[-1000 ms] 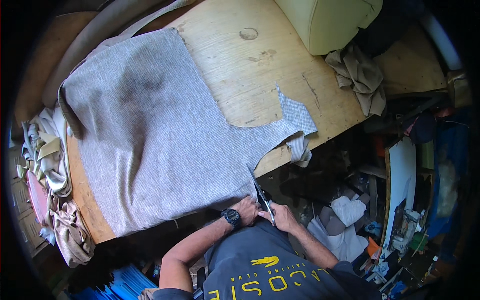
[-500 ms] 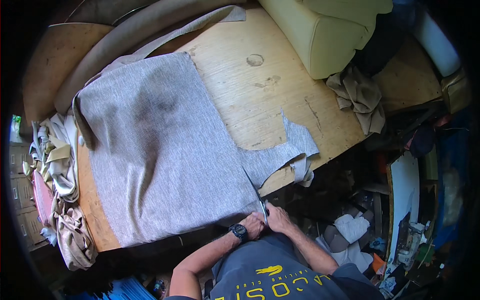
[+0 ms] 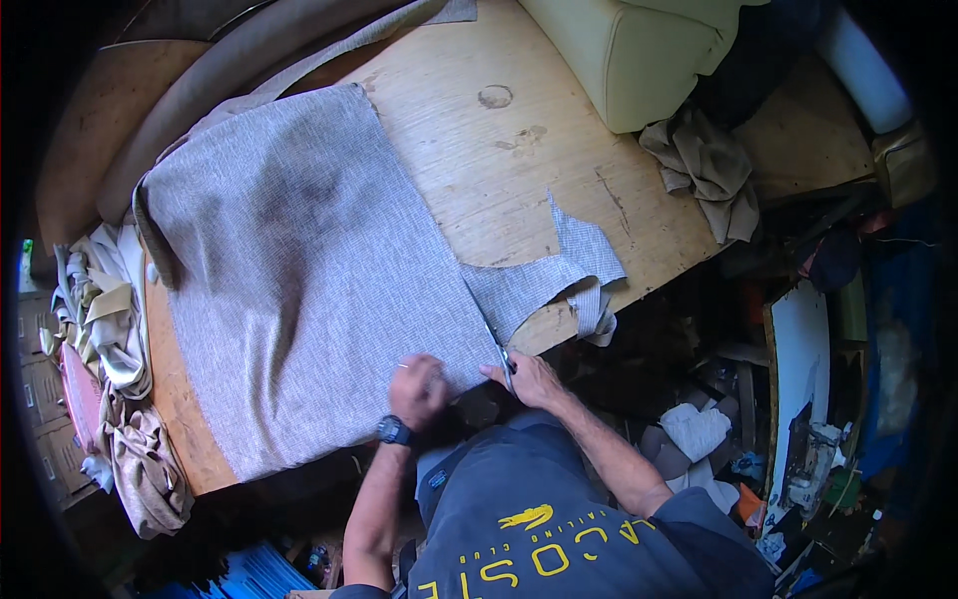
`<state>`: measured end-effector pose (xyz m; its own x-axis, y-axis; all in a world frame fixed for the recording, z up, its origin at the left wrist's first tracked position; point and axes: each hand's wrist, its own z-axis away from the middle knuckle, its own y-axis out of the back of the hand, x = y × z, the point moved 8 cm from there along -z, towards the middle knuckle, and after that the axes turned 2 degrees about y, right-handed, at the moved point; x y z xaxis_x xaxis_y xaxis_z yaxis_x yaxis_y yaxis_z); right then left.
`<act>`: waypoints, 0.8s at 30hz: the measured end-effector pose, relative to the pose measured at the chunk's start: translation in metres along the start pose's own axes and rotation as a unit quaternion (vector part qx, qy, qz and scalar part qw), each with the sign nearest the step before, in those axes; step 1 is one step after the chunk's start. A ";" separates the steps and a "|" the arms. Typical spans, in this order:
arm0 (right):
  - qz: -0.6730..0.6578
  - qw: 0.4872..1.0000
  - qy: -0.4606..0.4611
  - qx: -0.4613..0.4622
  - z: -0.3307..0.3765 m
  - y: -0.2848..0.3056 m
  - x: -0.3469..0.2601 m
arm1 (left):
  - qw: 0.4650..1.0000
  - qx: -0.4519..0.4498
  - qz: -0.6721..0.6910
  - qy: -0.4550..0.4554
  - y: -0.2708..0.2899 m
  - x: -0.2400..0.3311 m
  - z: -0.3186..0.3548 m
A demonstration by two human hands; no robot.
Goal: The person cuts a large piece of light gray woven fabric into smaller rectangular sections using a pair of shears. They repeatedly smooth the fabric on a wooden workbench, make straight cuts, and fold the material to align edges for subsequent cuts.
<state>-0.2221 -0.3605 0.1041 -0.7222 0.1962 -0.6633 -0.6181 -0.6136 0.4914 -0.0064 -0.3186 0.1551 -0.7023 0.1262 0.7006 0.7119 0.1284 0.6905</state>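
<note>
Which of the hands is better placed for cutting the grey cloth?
Probably the right hand: it holds the scissors, whose blades reach the grey cloth. The left hand, blurred near the cloth's front edge, shows no tool.

We look down on a plywood table (image 3: 469,180). Near centre, toward five o'clock, the right hand (image 3: 537,383) grips scissors (image 3: 496,342) pointing to eleven, into grey fabric (image 3: 339,270) spread toward nine. The blurred left hand (image 3: 419,387) is at seven; a cream padded block (image 3: 649,65) sits at one.

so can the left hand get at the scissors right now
Probably not freely: the left hand is nearby, but the right hand has its grip around the scissors at the handle end.
</note>
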 end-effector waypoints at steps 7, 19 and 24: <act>-0.055 0.997 -0.028 -0.051 -0.003 -0.010 0.010 | 0.971 0.148 -0.153 0.112 0.040 -0.084 0.018; 0.027 0.999 -0.004 -0.019 -0.041 0.004 -0.024 | 0.972 0.138 -0.148 0.123 0.040 -0.083 0.017; 0.035 0.999 -0.010 -0.014 -0.045 0.008 -0.029 | 0.937 0.246 -0.183 0.168 0.049 -0.091 0.030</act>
<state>-0.1919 -0.4059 0.1023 -0.7697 0.1677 -0.6159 -0.5570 -0.6478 0.5197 0.0920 -0.2939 0.1193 -0.7991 -0.3216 0.5080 0.2781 0.5513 0.7866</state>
